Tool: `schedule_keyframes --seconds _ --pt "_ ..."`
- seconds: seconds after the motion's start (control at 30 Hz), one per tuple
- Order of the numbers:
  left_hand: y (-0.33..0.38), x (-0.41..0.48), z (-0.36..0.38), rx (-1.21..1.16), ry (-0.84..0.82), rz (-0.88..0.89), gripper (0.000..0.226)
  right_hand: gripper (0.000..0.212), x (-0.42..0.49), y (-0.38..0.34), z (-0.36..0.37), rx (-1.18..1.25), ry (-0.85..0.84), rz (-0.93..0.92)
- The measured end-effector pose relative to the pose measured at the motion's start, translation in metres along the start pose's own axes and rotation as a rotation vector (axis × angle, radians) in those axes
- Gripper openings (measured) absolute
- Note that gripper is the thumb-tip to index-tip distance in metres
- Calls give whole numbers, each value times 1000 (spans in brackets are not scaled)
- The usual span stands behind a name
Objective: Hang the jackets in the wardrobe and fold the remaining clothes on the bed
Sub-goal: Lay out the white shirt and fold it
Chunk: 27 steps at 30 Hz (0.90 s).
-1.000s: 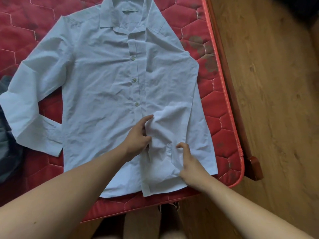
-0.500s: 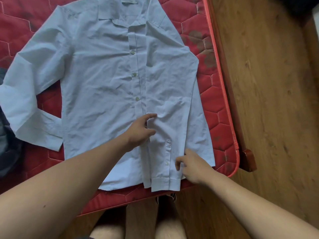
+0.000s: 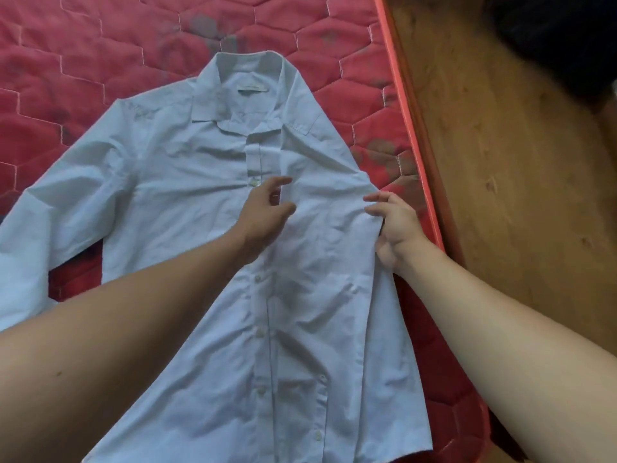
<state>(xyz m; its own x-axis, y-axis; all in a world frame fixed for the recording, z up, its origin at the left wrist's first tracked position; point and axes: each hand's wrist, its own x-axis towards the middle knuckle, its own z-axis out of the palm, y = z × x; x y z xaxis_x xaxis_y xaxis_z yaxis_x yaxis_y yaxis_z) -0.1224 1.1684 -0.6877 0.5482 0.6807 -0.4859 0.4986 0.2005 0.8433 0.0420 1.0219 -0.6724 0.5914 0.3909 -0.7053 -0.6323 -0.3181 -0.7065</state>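
A pale blue button-up shirt (image 3: 187,182) lies face up on the red quilted mattress (image 3: 100,45), collar away from me. Its right sleeve is folded in over the front, and the left sleeve stretches out to the left. My left hand (image 3: 263,212) rests on the chest beside the button placket, fingers spread and relaxed. The fingertips of my right hand (image 3: 395,225) touch the shirt's folded right edge just below the shoulder. Neither hand clearly grips the cloth.
The mattress's right edge (image 3: 417,128) runs close beside the shirt, with wooden floor (image 3: 517,195) beyond it. A dark object (image 3: 561,35) sits on the floor at the top right.
Both hands have moved from the shirt's lower hem area up to chest and shoulder height. The folded-in right sleeve now lies flatter. The view has tilted toward the collar.
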Motion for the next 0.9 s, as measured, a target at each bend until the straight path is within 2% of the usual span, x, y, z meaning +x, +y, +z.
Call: schedule_keyframes --seconds 0.07,0.17,0.37,0.43,0.5,0.6,0.7,0.77,0.9 --pt "16 32 5 -52 36 10 44 27 19 -12 3 114 -113 70" --pt "41 73 13 -24 69 44 39 35 36 -20 -2 142 -232 123" --pt "91 128 11 -123 52 46 47 34 57 -36 -18 431 -223 225" --pt "105 147 13 -150 68 20 49 33 63 -40 -21 451 -229 210" --pt "109 158 19 -149 21 -22 50 34 67 -42 -23 323 -208 143" --pt "101 158 28 -154 -63 -70 54 32 68 -42 -24 -98 -78 -4" --pt "91 158 32 -206 -77 -47 58 22 64 -38 -28 -431 -17 -128" --pt "92 157 32 -138 -101 -15 54 13 63 -36 -31 -586 3 -176" --pt "100 152 34 5 -76 44 57 18 70 -41 -34 -870 117 -412"
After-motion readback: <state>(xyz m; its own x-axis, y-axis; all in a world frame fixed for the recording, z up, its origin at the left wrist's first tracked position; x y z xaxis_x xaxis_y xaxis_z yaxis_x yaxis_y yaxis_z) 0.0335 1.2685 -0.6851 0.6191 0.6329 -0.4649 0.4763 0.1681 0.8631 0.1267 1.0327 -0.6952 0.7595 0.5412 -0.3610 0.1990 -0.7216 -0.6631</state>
